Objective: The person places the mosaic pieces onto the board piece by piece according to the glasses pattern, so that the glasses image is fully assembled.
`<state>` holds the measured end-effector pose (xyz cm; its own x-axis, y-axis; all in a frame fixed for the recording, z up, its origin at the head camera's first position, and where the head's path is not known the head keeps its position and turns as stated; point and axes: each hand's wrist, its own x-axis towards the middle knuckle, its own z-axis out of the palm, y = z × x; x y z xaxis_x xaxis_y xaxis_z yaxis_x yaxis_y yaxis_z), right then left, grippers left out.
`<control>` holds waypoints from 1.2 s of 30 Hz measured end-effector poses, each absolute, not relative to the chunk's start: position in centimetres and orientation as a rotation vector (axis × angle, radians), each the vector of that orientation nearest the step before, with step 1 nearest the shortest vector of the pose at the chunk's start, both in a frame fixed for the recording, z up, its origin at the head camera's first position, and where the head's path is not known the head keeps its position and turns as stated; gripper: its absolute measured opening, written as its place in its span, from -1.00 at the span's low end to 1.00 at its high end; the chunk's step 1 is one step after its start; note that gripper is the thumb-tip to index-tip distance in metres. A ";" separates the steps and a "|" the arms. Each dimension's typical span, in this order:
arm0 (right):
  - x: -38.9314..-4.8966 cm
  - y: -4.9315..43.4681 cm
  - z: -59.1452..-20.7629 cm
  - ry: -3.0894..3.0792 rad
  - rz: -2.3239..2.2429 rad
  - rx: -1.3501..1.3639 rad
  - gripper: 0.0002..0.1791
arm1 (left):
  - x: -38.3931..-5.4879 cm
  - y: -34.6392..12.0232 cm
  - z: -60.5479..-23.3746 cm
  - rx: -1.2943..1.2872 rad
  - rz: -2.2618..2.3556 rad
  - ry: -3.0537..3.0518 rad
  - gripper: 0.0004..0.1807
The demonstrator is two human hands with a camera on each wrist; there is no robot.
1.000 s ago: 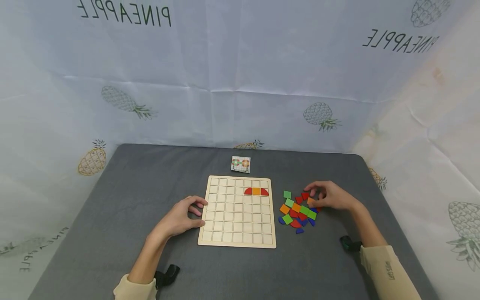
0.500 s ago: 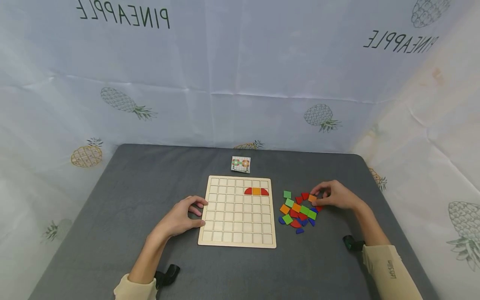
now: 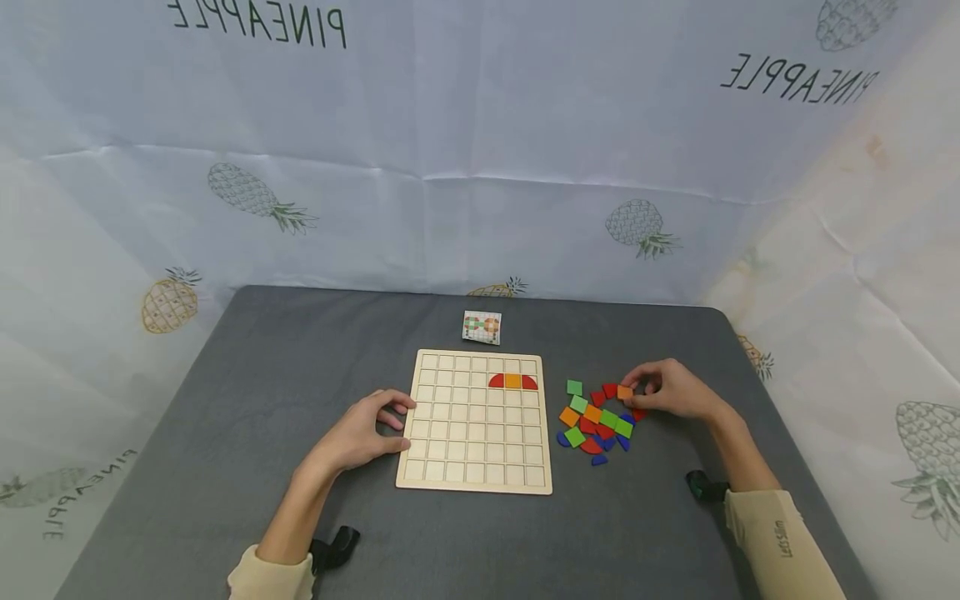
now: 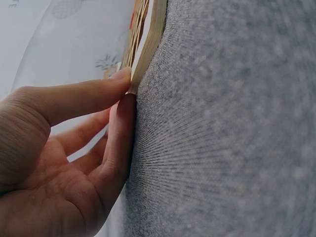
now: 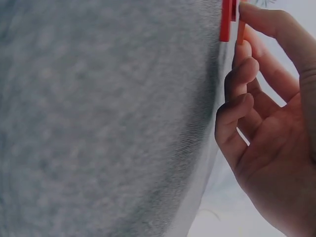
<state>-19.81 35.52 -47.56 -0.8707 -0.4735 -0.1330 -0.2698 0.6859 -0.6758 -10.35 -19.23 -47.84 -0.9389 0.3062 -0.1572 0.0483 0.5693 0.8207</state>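
A pale wooden grid board (image 3: 474, 433) lies mid-table, bearing an orange square between two red quarter-round tiles (image 3: 497, 382) in its upper right. My left hand (image 3: 363, 433) holds the board's left edge. Its thumb (image 4: 94, 96) rests against that edge in the left wrist view, with a finger low beside it. At the right, my right hand (image 3: 667, 390) pinches an orange square tile (image 3: 625, 392) between thumb and fingers, over the far right side of the loose tile pile. A red tile (image 5: 225, 22) stands close by the orange one in the right wrist view.
Several loose red, green (image 3: 574, 387), orange and blue (image 3: 599, 459) tiles lie heaped right of the board. Behind the board sits a small printed pattern card (image 3: 482, 327). A pineapple-print cloth (image 3: 450, 233) hangs along the grey table's (image 3: 315, 333) far edge.
My right hand has shifted slightly right, and the orange tile in it has moved slightly away from the green tiles. The left hand stays at the board's edge.
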 end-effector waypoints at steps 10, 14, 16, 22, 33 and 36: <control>-19.6 33.1 -45.4 2.600 -1.011 -0.608 -0.76 | -10.5 -19.2 -46.7 0.269 1.298 2.496 -0.43; -19.7 31.0 -44.9 2.593 -1.035 -0.636 -0.76 | -10.6 -19.2 -46.4 0.262 1.290 2.491 -0.43; -19.8 29.8 -44.7 2.587 -1.050 -0.646 -0.75 | -10.6 -19.2 -46.3 0.259 1.288 2.487 -0.42; -20.1 26.2 -44.6 2.536 -1.116 -0.702 -0.74 | -10.7 -19.3 -46.1 0.258 1.293 2.476 -0.42; -21.3 20.3 -45.6 2.451 -1.200 -0.845 -0.74 | -10.6 -19.3 -46.6 0.268 1.283 2.492 -0.42; -21.6 19.2 -45.9 2.425 -1.186 -0.881 -0.74 | -10.6 -19.3 -46.7 0.275 1.283 2.496 -0.42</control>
<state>-21.59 19.22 -45.88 -0.7667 -0.6420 -0.0007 -0.3936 0.4710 -0.7894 -10.59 -19.34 -46.69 -0.9301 0.3120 -0.1937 0.0241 0.5783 0.8154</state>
